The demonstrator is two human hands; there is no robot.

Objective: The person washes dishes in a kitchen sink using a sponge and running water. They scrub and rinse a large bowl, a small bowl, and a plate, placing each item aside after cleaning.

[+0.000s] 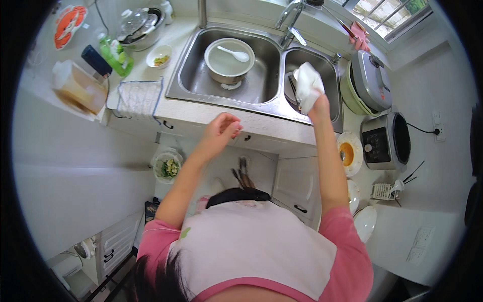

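My right hand (319, 104) grips a white cloth (309, 87) over the smaller right sink basin, and the cloth is slightly blurred. Under and beside the cloth, dishes and chopsticks (294, 92) lie partly hidden in that basin. My left hand (224, 128) is in front of the counter edge with its fingers curled loosely and nothing seen in it. A round pot (229, 78) filled with cloudy liquid stands in the larger left basin, a white spoon (239, 56) lying across its top. The faucet (289, 32) rises behind the divider between the basins.
Left of the sink are a folded mesh cloth (139, 99), a small bowl (159, 56) with food bits and a green detergent bottle (117, 56). On the right stand a rice cooker (385, 141), a green basin (349, 90) and soiled plates (356, 153). A bin (168, 166) with vegetable scraps is below.
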